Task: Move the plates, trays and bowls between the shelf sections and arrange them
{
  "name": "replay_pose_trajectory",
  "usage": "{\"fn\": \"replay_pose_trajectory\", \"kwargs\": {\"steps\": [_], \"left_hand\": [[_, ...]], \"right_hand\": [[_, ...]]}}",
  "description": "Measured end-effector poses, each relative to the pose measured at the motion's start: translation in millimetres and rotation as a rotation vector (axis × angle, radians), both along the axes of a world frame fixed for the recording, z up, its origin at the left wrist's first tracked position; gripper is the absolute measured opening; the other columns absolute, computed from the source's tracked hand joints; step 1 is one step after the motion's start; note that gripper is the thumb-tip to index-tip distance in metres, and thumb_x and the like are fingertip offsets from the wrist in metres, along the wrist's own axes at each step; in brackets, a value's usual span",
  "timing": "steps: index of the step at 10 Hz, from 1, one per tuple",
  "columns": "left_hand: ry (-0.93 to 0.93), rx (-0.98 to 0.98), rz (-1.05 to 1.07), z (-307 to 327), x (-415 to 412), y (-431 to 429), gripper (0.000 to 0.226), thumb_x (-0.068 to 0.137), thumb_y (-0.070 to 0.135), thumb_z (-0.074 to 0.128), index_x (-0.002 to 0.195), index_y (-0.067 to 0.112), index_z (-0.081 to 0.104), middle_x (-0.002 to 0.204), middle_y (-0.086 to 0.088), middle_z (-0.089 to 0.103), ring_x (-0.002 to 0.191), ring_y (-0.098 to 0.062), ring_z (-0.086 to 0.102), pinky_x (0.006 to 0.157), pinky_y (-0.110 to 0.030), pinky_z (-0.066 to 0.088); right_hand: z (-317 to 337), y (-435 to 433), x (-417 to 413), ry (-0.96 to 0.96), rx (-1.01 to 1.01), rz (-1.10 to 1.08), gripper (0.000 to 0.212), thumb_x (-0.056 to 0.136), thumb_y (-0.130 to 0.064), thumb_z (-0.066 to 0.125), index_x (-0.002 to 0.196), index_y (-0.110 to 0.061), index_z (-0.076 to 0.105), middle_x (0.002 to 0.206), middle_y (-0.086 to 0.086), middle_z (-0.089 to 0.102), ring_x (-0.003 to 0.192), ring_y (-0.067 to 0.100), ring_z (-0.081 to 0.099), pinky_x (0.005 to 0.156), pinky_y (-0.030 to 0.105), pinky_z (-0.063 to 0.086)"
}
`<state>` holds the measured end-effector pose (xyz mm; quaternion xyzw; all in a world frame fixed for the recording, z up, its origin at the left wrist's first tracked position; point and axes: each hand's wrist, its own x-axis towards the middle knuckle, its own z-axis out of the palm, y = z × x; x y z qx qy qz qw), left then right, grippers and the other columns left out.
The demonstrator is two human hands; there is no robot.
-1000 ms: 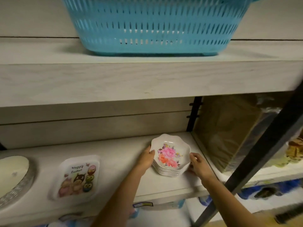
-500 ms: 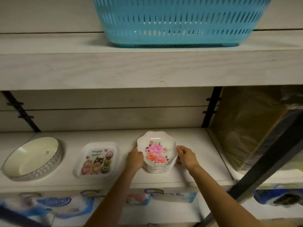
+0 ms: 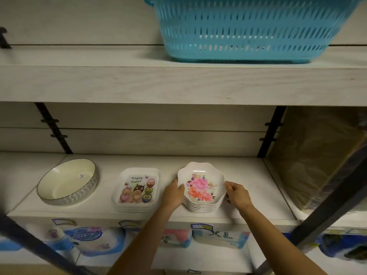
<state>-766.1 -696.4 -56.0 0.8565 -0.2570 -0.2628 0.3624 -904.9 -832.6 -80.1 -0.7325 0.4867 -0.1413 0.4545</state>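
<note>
A stack of white scalloped plates with pink and orange flowers [image 3: 200, 187] rests on the middle shelf [image 3: 248, 195]. My left hand [image 3: 173, 193] grips the stack's left rim and my right hand [image 3: 237, 195] grips its right rim. Just left of it sits a stack of square "Happy Easter" trays [image 3: 137, 189] printed with owls. Further left lies a round cream bowl with a silver patterned wall [image 3: 67, 181].
A blue slotted plastic basket [image 3: 252, 28] stands on the upper shelf [image 3: 178, 84]. A brown wrapped package [image 3: 317, 155] fills the section to the right behind a black upright. Dark diagonal bars cross the lower corners. Packaged goods sit on the shelf below.
Both hands have slid the flowered plate stack leftwards along the shelf, away from the right divider and close to the Easter trays. The view has panned left too.
</note>
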Motion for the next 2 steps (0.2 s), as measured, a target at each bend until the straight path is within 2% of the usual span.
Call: {"fn": "replay_pose_trajectory", "kwargs": {"steps": [1,2], "left_hand": [[0.011,-0.091,0.02,10,7,21,0.046,0.098,0.024,0.039,0.139,0.004,0.037,0.14,-0.015,0.05,0.128,-0.028,0.048,0.104,-0.033,0.037],[-0.021,-0.236,0.047,13,21,52,0.042,0.097,0.02,0.042,0.136,0.004,0.043,0.134,-0.011,0.054,0.124,-0.023,0.05,0.102,-0.027,0.035]], "right_hand": [[11,15,-7,-0.038,-0.152,-0.036,0.042,0.095,-0.027,0.046,0.133,-0.01,0.048,0.136,0.013,0.051,0.119,0.029,0.054,0.102,0.042,0.043],[29,28,-11,-0.156,-0.299,-0.075,0.041,0.093,-0.02,0.052,0.132,-0.01,0.048,0.138,0.014,0.047,0.119,0.027,0.052,0.097,0.037,0.044]]}}
